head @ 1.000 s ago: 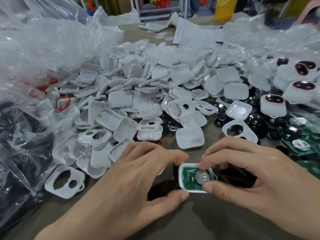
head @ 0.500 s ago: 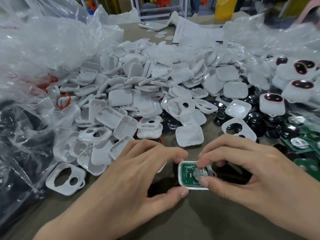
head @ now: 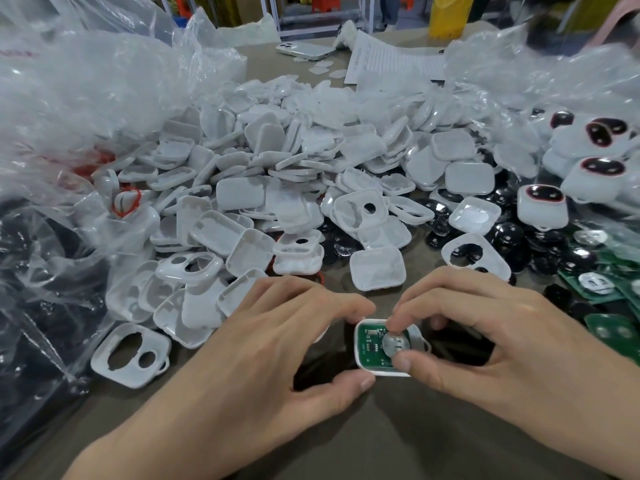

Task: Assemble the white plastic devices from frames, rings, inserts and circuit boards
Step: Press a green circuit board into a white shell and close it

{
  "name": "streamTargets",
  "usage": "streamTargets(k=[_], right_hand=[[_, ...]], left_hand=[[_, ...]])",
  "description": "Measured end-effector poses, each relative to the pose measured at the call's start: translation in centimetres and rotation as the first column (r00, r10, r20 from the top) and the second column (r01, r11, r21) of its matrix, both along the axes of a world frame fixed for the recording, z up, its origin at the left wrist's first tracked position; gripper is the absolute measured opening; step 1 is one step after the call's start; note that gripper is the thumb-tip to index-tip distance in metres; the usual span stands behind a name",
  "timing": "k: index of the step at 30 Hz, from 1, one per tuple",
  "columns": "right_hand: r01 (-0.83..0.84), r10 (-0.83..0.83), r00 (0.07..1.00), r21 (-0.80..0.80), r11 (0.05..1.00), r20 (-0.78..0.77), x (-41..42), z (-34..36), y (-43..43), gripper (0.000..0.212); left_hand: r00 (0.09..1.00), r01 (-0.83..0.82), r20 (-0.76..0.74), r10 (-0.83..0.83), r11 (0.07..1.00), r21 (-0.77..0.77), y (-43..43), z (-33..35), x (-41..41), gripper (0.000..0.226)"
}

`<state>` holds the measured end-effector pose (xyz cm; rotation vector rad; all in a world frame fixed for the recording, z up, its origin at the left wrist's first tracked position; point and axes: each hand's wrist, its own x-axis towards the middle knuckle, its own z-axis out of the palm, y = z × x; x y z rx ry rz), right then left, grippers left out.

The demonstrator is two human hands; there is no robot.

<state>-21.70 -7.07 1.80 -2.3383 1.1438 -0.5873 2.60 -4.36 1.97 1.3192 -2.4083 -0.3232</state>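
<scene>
At the far left a crumpled clear plastic bag [head: 86, 98] rises over the counter [head: 398, 431]. At its foot, near the left edge, lies a white frame [head: 131, 355] with two openings, and farther back a red ring [head: 126, 204] shows among the plastic. A wide heap of white shells [head: 277, 161] fills the middle. In front of it the left hand [head: 263, 344] pinches the left side of a white housing [head: 379, 371] between forefinger and thumb. A green circuit board [head: 370, 346] sits inside this housing, near centre. The right hand [head: 502, 341] grips a round metal disc [head: 398, 344] between forefinger and thumb, on the board's right half. To the right lie black round inserts [head: 512, 237], loose green boards [head: 609, 327] and, farther back, assembled white devices [head: 543, 206] with dark, red-rimmed windows. At the far edge are a phone [head: 304, 50] and a printed sheet [head: 391, 60].
</scene>
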Motion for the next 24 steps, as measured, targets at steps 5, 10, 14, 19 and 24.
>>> streamTargets(k=[5,10,14,19,24], right_hand=[[-0.011,0.009,0.999,0.039,0.999,0.05,-0.14,0.24,-0.13,0.026],[-0.043,0.043,0.999,0.049,0.998,0.017,-0.58,0.58,-0.14,0.034],[-0.068,0.069,0.998,0.048,0.997,-0.014,-0.7,0.51,-0.15,0.032],[-0.091,0.093,0.995,0.037,0.995,-0.038,-0.75,0.53,-0.24,0.026],[-0.102,0.103,0.994,0.012,0.995,-0.033,-0.67,0.45,-0.28,0.023]], left_hand=[[1.0,0.013,-0.002,-0.014,1.0,-0.01,-0.08,-0.04,0.06,0.04],[0.998,0.054,0.025,-0.054,0.999,-0.009,-0.04,0.21,0.28,0.036],[0.997,0.066,0.04,-0.066,0.998,-0.012,-0.09,0.13,0.17,0.026],[0.996,0.067,0.05,-0.067,0.998,-0.004,-0.08,0.06,0.29,0.023],[0.997,0.069,0.031,-0.068,0.998,-0.013,-0.13,-0.07,0.29,0.023]])
